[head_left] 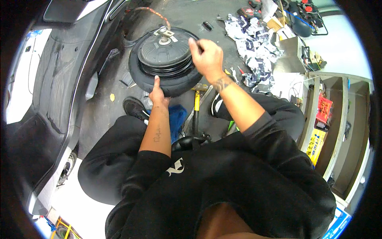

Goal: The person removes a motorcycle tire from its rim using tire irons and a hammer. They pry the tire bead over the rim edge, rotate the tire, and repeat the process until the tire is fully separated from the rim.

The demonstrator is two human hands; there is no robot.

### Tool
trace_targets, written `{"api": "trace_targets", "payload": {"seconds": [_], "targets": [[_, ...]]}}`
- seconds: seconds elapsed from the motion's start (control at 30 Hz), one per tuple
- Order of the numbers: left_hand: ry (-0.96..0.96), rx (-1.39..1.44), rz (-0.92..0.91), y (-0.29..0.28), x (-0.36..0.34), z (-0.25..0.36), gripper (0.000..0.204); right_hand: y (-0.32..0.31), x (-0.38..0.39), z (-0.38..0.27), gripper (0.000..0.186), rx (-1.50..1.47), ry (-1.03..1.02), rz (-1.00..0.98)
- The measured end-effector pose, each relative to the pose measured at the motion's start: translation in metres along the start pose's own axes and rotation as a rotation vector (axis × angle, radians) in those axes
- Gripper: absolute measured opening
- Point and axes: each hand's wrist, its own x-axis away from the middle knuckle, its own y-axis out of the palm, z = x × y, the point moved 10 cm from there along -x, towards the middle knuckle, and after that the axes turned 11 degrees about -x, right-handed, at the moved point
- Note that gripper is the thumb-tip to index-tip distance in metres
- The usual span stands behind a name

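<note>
A hub motor wheel (163, 53) with a ribbed dark cover and a black tyre (175, 86) around it lies tilted on the floor ahead of me. A metal axle end with a bracket (165, 35) stands up at its centre. My left hand (158, 95) grips the near side of the tyre, its thumb on top and fingers underneath. At the right edge of the wheel, my right hand (209, 57) is closed, thumb against the rim; what its curled fingers hold is hidden. An orange sleeved cable (151, 12) runs behind the wheel.
A yellow-handled hammer (197, 101) and a blue cloth (177, 119) lie between my feet. Crumpled printed wrapping (252, 47) and a red power tool (250, 12) are at far right. A wooden shelf unit (338, 131) stands right; a dark vehicle panel (55, 79) borders the left.
</note>
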Motion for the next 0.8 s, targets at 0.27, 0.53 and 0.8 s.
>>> {"api": "trace_targets", "payload": {"seconds": [0.27, 0.53, 0.8], "targets": [[0.016, -0.085, 0.122, -0.009, 0.011, 0.001, 0.085, 0.043, -0.049, 0.013, 0.047, -0.104, -0.019, -0.260], [0.000, -0.118, 0.127, -0.010, 0.010, 0.003, 0.084, 0.113, -0.073, 0.003, 0.045, -0.035, -0.113, -0.506], [-0.045, -0.160, 0.111, -0.010, 0.015, -0.002, 0.093, 0.154, -0.050, -0.042, 0.040, -0.132, -0.361, -0.604]]}}
